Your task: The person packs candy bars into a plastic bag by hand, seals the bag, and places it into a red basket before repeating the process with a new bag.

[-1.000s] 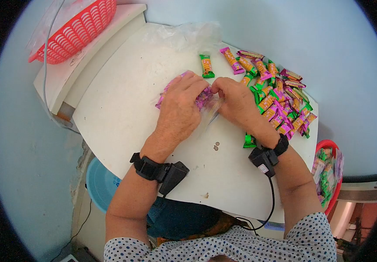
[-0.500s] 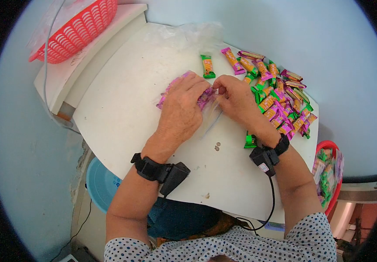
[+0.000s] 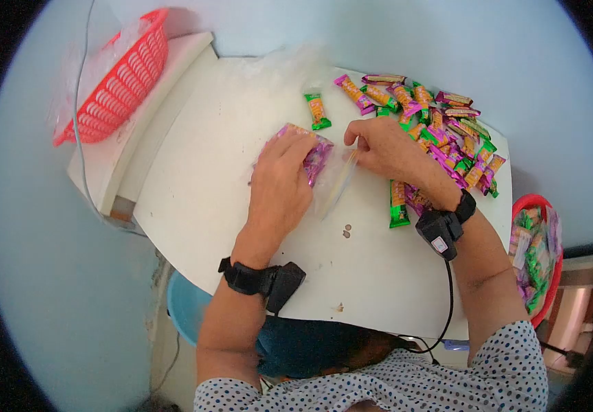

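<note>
My left hand (image 3: 281, 178) curves over a clear zip bag (image 3: 336, 185) that lies on the white table, pressing on the purple-wrapped snack bars (image 3: 319, 159) inside it. Part of those bars is hidden under the fingers. At the bag's right-hand edge, my right hand (image 3: 393, 152) is closed in a pinch on the plastic near the zip strip. A single green-ended snack bar (image 3: 318, 112) rests just beyond the bag. To the right, a pile of green and purple snack bars (image 3: 441, 130) spreads behind my right hand, and another green-ended bar (image 3: 398, 204) is beneath the wrist.
Crumpled clear plastic bags (image 3: 269, 72) lie at the table's back edge. A red basket (image 3: 121, 82) stands on a raised ledge at the left. Filled packs sit in a red container (image 3: 549, 295) at the lower right. A blue basin (image 3: 185, 302) is below the table's left side.
My right hand has shifted slightly away from my left, drawing the bag's open-looking edge rightward. More of the purple bars shows between the hands. The whole view has also shifted a little.
</note>
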The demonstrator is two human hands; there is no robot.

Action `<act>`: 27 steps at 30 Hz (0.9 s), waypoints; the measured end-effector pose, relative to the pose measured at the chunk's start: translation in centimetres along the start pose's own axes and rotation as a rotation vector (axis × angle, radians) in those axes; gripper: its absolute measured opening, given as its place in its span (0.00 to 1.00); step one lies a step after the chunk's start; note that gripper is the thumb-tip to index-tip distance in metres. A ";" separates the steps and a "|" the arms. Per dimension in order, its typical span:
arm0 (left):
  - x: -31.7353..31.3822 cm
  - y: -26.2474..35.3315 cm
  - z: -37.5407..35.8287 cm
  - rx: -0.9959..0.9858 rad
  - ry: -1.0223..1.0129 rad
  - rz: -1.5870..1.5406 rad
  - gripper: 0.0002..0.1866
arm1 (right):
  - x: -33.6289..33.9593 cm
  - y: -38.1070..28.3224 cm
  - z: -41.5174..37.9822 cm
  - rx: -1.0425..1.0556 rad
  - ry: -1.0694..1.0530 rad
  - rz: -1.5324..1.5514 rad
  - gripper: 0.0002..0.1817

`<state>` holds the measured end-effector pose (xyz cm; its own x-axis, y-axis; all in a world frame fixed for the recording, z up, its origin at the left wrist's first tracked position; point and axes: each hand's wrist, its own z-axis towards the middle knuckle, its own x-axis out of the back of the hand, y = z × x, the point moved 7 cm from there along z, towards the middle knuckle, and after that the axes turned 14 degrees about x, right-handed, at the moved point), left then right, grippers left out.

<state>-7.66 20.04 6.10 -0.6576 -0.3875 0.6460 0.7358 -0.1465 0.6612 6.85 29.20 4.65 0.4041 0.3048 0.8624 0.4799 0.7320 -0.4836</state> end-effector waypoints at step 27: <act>-0.5 6.1 -7.2 0.028 -0.083 0.750 0.11 | 2.0 -0.5 -1.0 0.027 0.046 0.556 0.10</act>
<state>-1.67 12.73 7.07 0.0076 -0.3045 0.9525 0.9873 0.1532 0.0411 8.16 28.84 6.54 0.6246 0.6229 0.4709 0.1649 0.4842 -0.8593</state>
